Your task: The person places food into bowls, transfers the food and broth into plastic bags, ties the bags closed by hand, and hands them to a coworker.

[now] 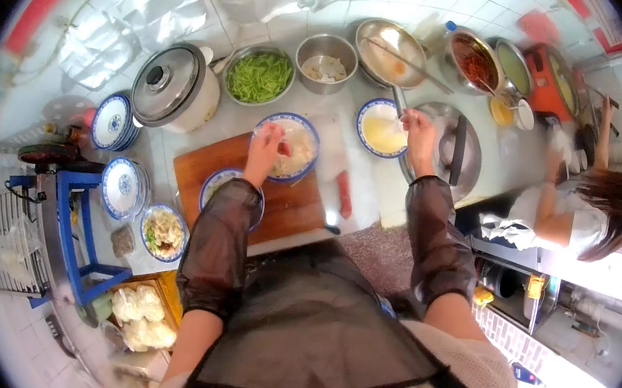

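My left hand (262, 149) is over the rim of a blue-patterned bowl (316, 149) of pale, wet food (296, 154). Its fingers are pinched together, with a small red piece (284, 148) beside the fingertips; whether they grip it is unclear. My right hand (419, 133) is closed beside a second blue-rimmed bowl (361, 131) of yellowish liquid (380, 135). The end of the frying pan's handle (399, 101) meets its fingertips, but what they hold is too small to make out. Under my left forearm, another bowl (210, 183) stands partly hidden on the wooden board (286, 214).
A red-handled knife (344, 194) lies right of the board. Behind are a lidded pot (163, 87), shredded greens (259, 77), a metal pot (325, 74), a frying pan (391, 47) and red sauce (473, 59). A large lid (470, 154) and a co-worker (574, 214) are right.
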